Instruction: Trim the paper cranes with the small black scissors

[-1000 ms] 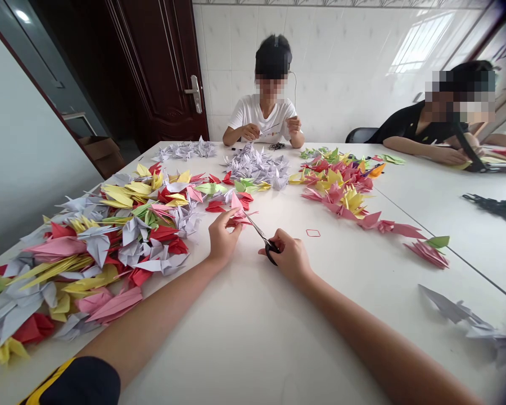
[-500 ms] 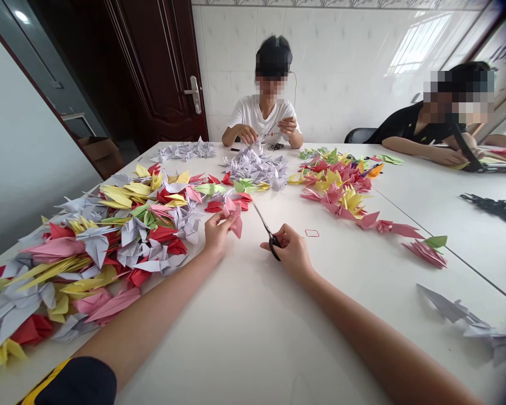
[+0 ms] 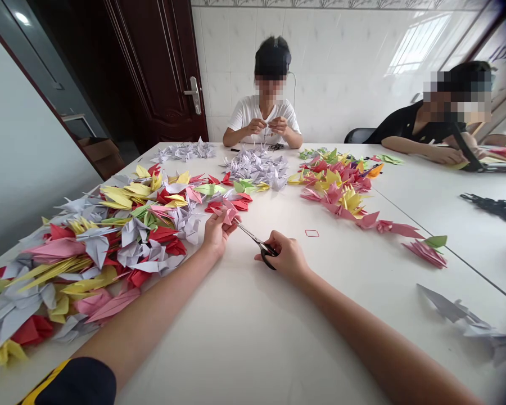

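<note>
My left hand (image 3: 217, 232) is closed on a pink folded-paper piece (image 3: 230, 211), held over the white table (image 3: 244, 332). In my right hand (image 3: 287, 253) is a pair of scissors (image 3: 257, 241) with black handles, my fingers around the loops. The scissor blades point up and to the left, their tips at the pink paper in my left hand. Whether the tips are in the paper or only against it, I cannot tell. Just beyond my left hand lie red folded papers (image 3: 241, 201).
A large heap of coloured folded papers (image 3: 122, 236) covers the left side. White folded papers (image 3: 257, 167) lie ahead, pink and yellow ones (image 3: 341, 185) to the right. A person in white (image 3: 263, 115) works opposite; another in black (image 3: 409, 129) sits far right. Black cords (image 3: 491, 206) lie at right.
The scissors have swung left and down, bringing their tips to the pink paper. My left hand has turned with the paper. The person opposite has brought both hands together.
</note>
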Tool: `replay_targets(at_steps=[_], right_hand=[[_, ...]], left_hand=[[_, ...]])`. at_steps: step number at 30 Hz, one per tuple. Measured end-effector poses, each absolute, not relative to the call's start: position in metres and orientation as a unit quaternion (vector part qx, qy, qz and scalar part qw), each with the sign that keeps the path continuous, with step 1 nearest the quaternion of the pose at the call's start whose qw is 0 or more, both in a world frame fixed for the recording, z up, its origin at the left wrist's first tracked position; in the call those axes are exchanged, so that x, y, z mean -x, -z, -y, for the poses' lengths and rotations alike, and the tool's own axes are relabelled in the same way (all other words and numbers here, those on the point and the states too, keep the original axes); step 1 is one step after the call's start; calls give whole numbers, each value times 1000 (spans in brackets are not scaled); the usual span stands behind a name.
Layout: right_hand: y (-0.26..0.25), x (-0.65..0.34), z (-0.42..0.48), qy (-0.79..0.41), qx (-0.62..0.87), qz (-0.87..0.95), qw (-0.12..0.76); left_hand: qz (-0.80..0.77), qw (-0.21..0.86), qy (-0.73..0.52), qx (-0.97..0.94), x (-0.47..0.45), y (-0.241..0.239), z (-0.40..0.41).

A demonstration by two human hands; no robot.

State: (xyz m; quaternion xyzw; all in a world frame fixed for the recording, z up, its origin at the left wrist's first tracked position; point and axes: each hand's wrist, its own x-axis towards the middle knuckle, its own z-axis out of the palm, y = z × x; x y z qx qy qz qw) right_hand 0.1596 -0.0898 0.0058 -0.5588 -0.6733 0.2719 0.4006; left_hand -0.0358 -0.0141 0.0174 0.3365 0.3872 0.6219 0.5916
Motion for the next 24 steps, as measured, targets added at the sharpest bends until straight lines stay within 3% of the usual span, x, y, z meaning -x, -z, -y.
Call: replay_targets(at_steps=[13, 20, 24], right_hand=[[-3, -160, 89, -284, 567, 648, 423], [-14, -161, 94, -275, 548, 604, 508], [-9, -160, 93, -259, 532, 632, 501]], left_hand=[[-378, 581, -630, -349, 35, -15, 14], [-413, 449, -639, -468, 37, -1, 10], [-445, 418, -617, -497, 38, -3, 12]])
